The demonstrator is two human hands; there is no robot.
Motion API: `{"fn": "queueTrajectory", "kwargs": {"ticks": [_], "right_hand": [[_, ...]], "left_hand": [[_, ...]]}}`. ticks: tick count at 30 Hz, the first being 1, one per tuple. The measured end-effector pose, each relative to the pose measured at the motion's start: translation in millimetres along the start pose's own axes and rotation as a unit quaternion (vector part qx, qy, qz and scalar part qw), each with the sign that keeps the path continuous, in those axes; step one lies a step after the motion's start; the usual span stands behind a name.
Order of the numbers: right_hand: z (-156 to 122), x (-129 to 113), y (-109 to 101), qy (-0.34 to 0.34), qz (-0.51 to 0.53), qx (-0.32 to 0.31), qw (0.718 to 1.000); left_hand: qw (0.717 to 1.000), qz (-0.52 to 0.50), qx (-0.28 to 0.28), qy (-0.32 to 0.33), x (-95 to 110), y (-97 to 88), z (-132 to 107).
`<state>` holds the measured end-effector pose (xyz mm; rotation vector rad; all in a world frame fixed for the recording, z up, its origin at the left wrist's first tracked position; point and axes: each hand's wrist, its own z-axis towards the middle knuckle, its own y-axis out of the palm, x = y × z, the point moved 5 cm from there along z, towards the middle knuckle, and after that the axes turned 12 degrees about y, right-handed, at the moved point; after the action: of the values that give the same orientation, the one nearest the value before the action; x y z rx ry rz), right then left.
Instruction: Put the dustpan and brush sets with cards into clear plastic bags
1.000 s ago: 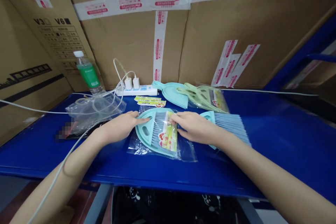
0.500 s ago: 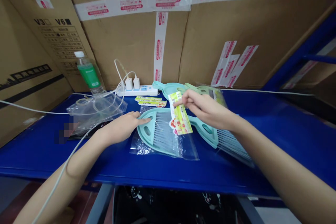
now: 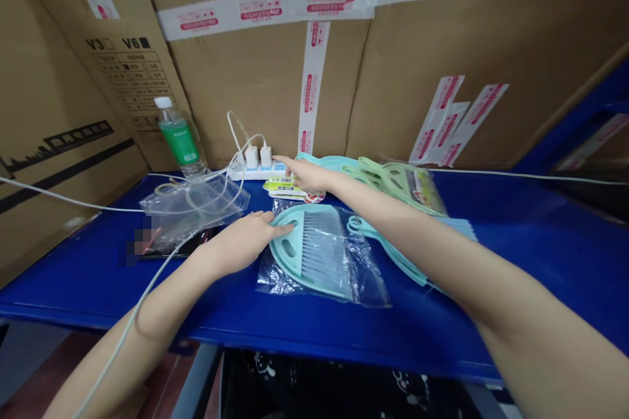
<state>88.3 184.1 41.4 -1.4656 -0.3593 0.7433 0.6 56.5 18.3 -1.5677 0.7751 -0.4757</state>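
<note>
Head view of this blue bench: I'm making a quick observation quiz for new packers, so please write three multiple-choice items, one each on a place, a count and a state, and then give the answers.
1. Where is the right hand?
A. Above the yellow labels, by the power strip
B. Gripping the green dustpan
C. Below the bench edge

2. How many white plugs are in the power strip?
A. One
B. Two
C. Three

3. How does the water bottle stand?
A. Upright
B. On its side
C. Upside down

Answers:
1. A: the hand reaches over the labels, with its fingertips beside the strip.
2. B: two plugs stand side by side on the strip.
3. A: its white cap points up, above the green label.
</note>
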Motion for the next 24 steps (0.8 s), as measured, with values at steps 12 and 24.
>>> {"fn": "queueTrajectory", "kwargs": {"ticks": [12, 24], "right_hand": [[-20, -1, -13, 0.083, -0.129, -0.004, 0.988], [-147, 38, -2, 0.152, -0.193, -0.141, 0.959]], "left_hand": [[1.0, -0.001, 0.01, -0.007, 3, -3.3, -2], [0.999, -0.028, 0.021, 0.039, -1, -10.9, -3]]}}
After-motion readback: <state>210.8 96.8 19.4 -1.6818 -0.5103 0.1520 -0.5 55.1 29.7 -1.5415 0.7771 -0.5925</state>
